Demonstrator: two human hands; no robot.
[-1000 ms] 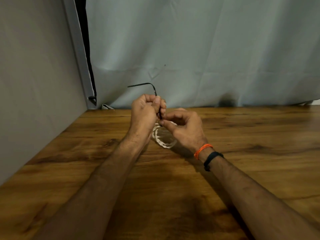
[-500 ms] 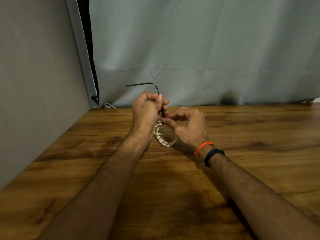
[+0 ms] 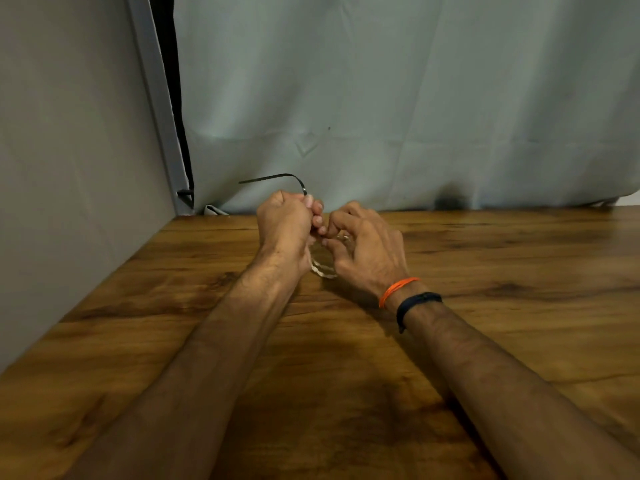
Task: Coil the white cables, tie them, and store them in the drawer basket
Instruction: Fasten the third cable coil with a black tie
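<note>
A small coil of white braided cable [image 3: 323, 270] hangs between my two hands just above the wooden table [image 3: 485, 306], mostly hidden by them. My left hand [image 3: 285, 225] is curled in a fist and pinches a black cable tie [image 3: 277, 178], whose free tail curves up and out to the left. My right hand [image 3: 367, 251] has its fingers curled around the top of the coil, pinching it close to the left hand's fingertips. No drawer basket is in view.
A grey wall panel [image 3: 69, 168] closes the table's left side. A pale curtain [image 3: 415, 98] hangs along the back edge. My right wrist carries an orange band [image 3: 398, 289] and a dark band [image 3: 417, 301].
Both hands have stayed together at the coil. The right hand has closed in over the coil, hiding more of it, and the tie's tail has shifted slightly.
</note>
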